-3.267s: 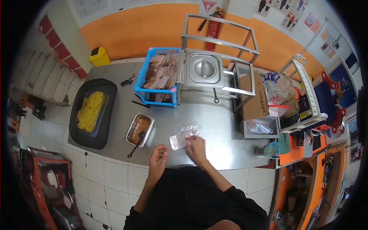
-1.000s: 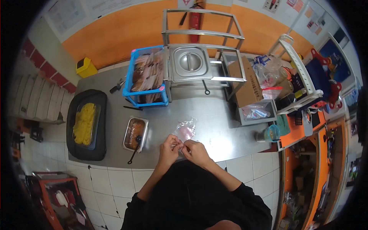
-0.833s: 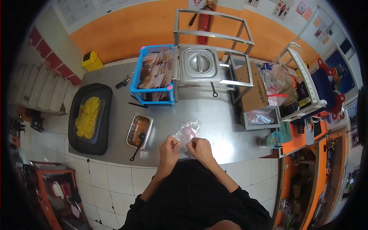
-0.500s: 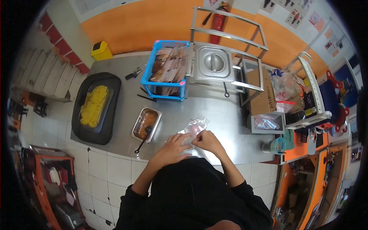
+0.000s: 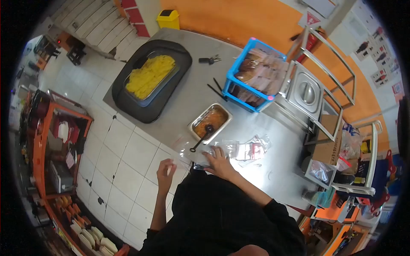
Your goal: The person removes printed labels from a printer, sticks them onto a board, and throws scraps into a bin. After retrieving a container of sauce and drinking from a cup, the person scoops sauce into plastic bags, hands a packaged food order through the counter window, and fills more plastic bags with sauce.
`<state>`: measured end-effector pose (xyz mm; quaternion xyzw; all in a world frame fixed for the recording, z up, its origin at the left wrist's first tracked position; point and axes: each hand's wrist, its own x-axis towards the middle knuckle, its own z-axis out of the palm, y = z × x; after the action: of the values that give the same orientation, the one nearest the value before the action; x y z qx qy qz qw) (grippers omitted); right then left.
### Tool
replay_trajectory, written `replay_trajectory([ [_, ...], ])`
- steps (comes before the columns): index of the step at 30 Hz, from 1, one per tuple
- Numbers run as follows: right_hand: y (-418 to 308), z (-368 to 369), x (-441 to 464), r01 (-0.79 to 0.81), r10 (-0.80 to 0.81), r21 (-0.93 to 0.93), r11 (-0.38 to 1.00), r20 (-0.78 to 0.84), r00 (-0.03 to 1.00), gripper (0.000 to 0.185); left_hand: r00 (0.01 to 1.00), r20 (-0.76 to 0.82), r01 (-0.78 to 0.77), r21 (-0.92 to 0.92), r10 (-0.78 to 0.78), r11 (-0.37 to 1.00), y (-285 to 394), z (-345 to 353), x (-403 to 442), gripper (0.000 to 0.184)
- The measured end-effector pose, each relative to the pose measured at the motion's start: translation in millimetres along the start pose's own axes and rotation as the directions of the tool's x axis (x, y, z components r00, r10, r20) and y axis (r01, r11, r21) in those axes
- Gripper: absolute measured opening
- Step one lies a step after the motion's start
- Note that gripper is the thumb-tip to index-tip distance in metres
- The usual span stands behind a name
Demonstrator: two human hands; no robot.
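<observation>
My left hand [image 5: 165, 174] is raised just off the table's front edge, its thumb and fingers curled together in a pinch. Clear plastic [image 5: 183, 148] lies close by; whether the fingertips hold its edge is hard to make out. Flat at the table's edge, my right hand [image 5: 221, 164] spreads its fingers over clear plastic. Beyond it are small clear plastic packets [image 5: 253, 150], one with reddish print. A steel pan [image 5: 226, 112] of orange-brown filling stands behind the hands, with a dark ladle [image 5: 200, 143] resting in it and its handle toward me.
A tray of yellow food [image 5: 149, 77] sits on a black mat [image 5: 181, 57] at the left. Behind are tongs [image 5: 217, 88], keys [image 5: 209, 60], a blue crate [image 5: 245, 104] of packed food and a lidded steel container [image 5: 305, 94]. A cardboard box [image 5: 326, 143] stands right.
The view has swung left. My left hand has moved away from the right, off the table's edge. My right hand has opened from a closed grip and now lies flat.
</observation>
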<state>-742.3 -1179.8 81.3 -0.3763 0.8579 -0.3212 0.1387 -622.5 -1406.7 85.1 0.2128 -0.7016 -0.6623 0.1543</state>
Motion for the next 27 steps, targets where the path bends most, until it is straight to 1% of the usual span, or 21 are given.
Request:
replay_trajectory([
  [1, -12, 2, 7, -0.082, 0.102, -0.184, 0.980, 0.098, 0.990, 0.058, 1.000, -0.018, 0.004, 0.002, -0.004, 1.000, -14, -4, 3, 0.016],
  [2, -19, 5, 15, -0.141, 0.215, -0.370, 0.918, 0.167, 0.962, 0.062, 0.999, 0.007, -0.038, 0.021, 0.037, 0.999, -26, -5, 12, 0.015],
  [3, -15, 13, 18, -0.132, 0.207, -0.368, 0.920, 0.173, 0.963, 0.062, 0.996, 0.036, -0.079, 0.039, 0.078, 0.996, -32, -4, 20, 0.016],
  [4, 1, 24, 16, -0.084, 0.136, -0.381, 0.921, 0.112, 0.984, 0.058, 0.979, 0.100, -0.187, 0.085, 0.178, 0.979, -38, -1, 31, 0.012],
  [5, 16, 34, 13, -0.041, 0.066, -0.399, 0.916, 0.049, 0.997, 0.056, 0.979, 0.100, -0.187, 0.083, 0.178, 0.979, -38, 4, 42, 0.012],
  [7, 41, 35, 2, -0.015, 0.004, -0.279, 0.960, -0.038, 0.999, 0.045, 0.900, 0.346, -0.362, 0.255, 0.265, 0.896, -38, 17, 60, 0.010],
  [8, 44, 29, -6, -0.080, 0.072, -0.107, 0.991, -0.080, 0.994, 0.044, 0.896, 0.355, -0.364, 0.245, 0.267, 0.898, -42, 22, 64, 0.010],
  [9, 44, 24, -14, -0.139, 0.146, 0.071, 0.988, -0.113, 0.983, 0.042, 0.876, 0.451, -0.298, 0.232, 0.169, 0.926, -47, 28, 67, 0.010],
  [10, 47, 20, -20, -0.163, 0.173, 0.082, 0.983, -0.138, 0.975, 0.041, 0.836, 0.543, -0.230, 0.228, 0.073, 0.946, -51, 35, 71, 0.010],
  [11, 50, 17, -24, -0.174, 0.184, 0.077, 0.982, -0.150, 0.971, 0.041, 0.827, 0.557, -0.237, 0.219, 0.079, 0.947, -57, 44, 69, 0.010],
  [13, 55, 11, -31, -0.131, 0.140, 0.065, 0.989, -0.163, 0.977, 0.040, 0.856, 0.515, -0.140, 0.164, 0.036, 0.977, -71, 60, 58, 0.012],
  [14, 51, 3, -32, -0.087, 0.087, 0.010, 0.996, -0.186, 0.979, 0.042, 0.796, 0.603, -0.192, 0.158, 0.059, 0.969, -68, 66, 59, 0.013],
  [15, 50, 3, -35, -0.101, 0.101, 0.009, 0.995, -0.198, 0.975, 0.042, 0.784, 0.617, -0.196, 0.153, 0.062, 0.969, -66, 74, 60, 0.013],
  [17, 49, 4, -38, -0.153, 0.137, -0.013, 0.988, -0.375, 0.917, 0.046, 0.687, 0.725, -0.103, 0.042, 0.041, 0.994, -60, 97, 59, 0.013],
  [18, 53, 6, -38, -0.171, 0.180, 0.057, 0.984, -0.373, 0.910, 0.055, 0.635, 0.749, -0.278, -0.008, 0.189, 0.961, -66, 108, 60, 0.011],
  [19, 56, 5, -39, -0.183, 0.190, 0.055, 0.982, -0.383, 0.904, 0.055, 0.622, 0.759, -0.279, -0.015, 0.192, 0.960, -67, 118, 59, 0.011],
  [21, 57, -5, -36, -0.127, 0.162, 0.141, 0.982, -0.270, 0.949, 0.057, 0.596, 0.757, -0.312, -0.089, 0.268, 0.946, -63, 139, 55, 0.010],
  [22, 61, 1, -35, -0.150, 0.223, 0.287, 0.946, -0.241, 0.945, 0.062, 0.589, 0.734, -0.403, -0.098, 0.339, 0.910, -61, 149, 53, 0.010],
  [23, 56, -3, -33, -0.157, 0.232, 0.285, 0.946, -0.251, 0.940, 0.062, 0.577, 0.741, -0.404, -0.106, 0.343, 0.909, -60, 156, 53, 0.010],
  [25, 41, -18, -30, -0.094, 0.189, 0.360, 0.928, -0.237, 0.953, 0.066, 0.639, 0.710, -0.255, -0.167, 0.296, 0.952, -57, 167, 52, 0.010],
  [27, 39, -30, -34, -0.086, 0.161, 0.300, 0.950, -0.237, 0.958, 0.071, 0.638, 0.724, -0.224, -0.153, 0.264, 0.962, -55, 172, 55, 0.010],
])
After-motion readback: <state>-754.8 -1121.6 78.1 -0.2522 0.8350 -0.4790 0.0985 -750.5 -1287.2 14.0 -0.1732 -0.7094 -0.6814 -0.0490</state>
